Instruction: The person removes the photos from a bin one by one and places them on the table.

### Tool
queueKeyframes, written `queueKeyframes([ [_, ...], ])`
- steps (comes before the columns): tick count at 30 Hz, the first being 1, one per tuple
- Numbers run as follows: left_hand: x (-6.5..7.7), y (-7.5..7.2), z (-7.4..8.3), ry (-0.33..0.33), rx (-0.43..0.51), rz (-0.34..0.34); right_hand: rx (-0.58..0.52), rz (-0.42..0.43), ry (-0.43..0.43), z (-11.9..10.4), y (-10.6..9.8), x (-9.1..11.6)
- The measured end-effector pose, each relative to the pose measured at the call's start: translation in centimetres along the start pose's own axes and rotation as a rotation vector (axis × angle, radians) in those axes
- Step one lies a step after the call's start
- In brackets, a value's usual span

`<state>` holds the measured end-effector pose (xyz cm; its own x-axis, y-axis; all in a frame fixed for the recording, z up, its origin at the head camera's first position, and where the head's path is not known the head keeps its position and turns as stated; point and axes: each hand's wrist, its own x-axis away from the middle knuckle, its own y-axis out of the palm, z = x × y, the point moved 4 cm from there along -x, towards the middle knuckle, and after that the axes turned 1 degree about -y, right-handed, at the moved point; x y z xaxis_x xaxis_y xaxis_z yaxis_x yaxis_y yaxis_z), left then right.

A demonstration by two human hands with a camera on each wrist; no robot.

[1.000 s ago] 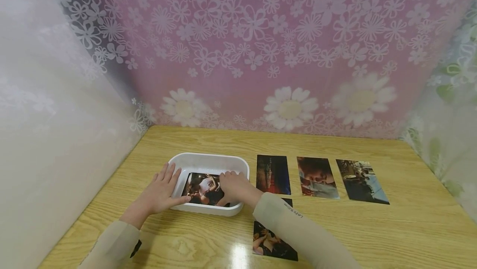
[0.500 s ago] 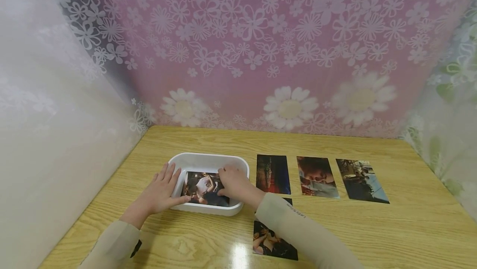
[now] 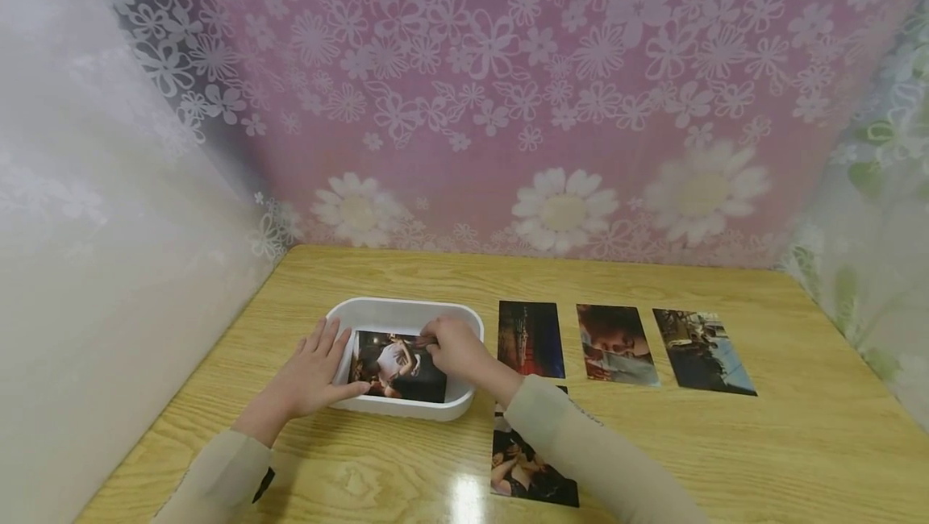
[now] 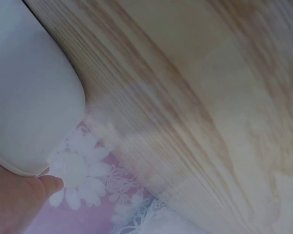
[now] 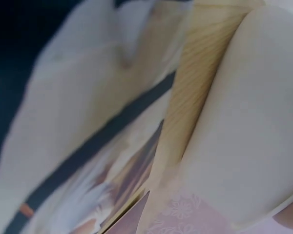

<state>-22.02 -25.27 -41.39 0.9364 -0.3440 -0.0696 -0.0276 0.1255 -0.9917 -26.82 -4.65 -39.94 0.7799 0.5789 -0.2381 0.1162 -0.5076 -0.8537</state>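
In the head view, a white rounded plastic tub point(image 3: 403, 310) stands on the table's left half, with a dark photo card point(image 3: 397, 367) in its lower part. My left hand point(image 3: 310, 371) rests on the tub's left rim, fingers straight and spread, thumb reaching over the front rim. At the lower left of the left wrist view, that hand shows beside the tub's rim. My right hand point(image 3: 457, 347) reaches into the tub's right side and pinches the photo card's upper right corner between thumb and fingers. Its fingertips are partly hidden from the head camera.
Right of the tub lies a row of photo cards: a dark one point(image 3: 530, 338), a face close-up point(image 3: 617, 344) and a waterside scene point(image 3: 704, 351). Another card point(image 3: 530, 467) lies nearer, partly under the right sleeve point(image 3: 588, 443). A floral curtain point(image 3: 464, 145) hangs behind the table.
My right hand has shifted slightly up inside the tub and its fingers have closed on the card's corner. The card shows more of its right side and looks a little raised. My left hand stays put.
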Motion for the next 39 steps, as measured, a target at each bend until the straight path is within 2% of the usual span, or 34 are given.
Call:
queueKeyframes([
  [7,0.0,0.1,-0.1,0.003,0.015,-0.004,-0.152,-0.021,-0.005,0.2,-0.5,0.0],
  [13,0.1,0.2,-0.1,0.000,0.013,-0.003,-0.247,0.028,0.023,0.4,-1.6,0.5],
  [18,0.1,0.1,-0.1,-0.014,0.028,-0.009,-0.392,0.128,0.172,1.1,-3.4,1.2],
  [22,0.0,0.0,-0.1,-0.011,0.024,-0.010,-0.588,0.213,0.307,1.7,-5.1,2.2],
  [26,-0.1,0.0,0.0,-0.011,0.024,-0.014,-0.791,0.237,0.411,2.5,-6.4,3.7],
  [30,-0.2,0.0,-0.1,-0.009,0.017,-0.016,-0.894,0.239,0.479,3.5,-7.3,5.6],
  [33,-0.2,0.0,-0.1,-0.007,0.013,-0.016,-0.935,0.229,0.494,4.3,-8.0,7.6],
  [39,0.0,-0.3,0.0,-0.001,0.016,-0.009,-0.947,0.230,0.538,6.5,-9.5,12.1],
])
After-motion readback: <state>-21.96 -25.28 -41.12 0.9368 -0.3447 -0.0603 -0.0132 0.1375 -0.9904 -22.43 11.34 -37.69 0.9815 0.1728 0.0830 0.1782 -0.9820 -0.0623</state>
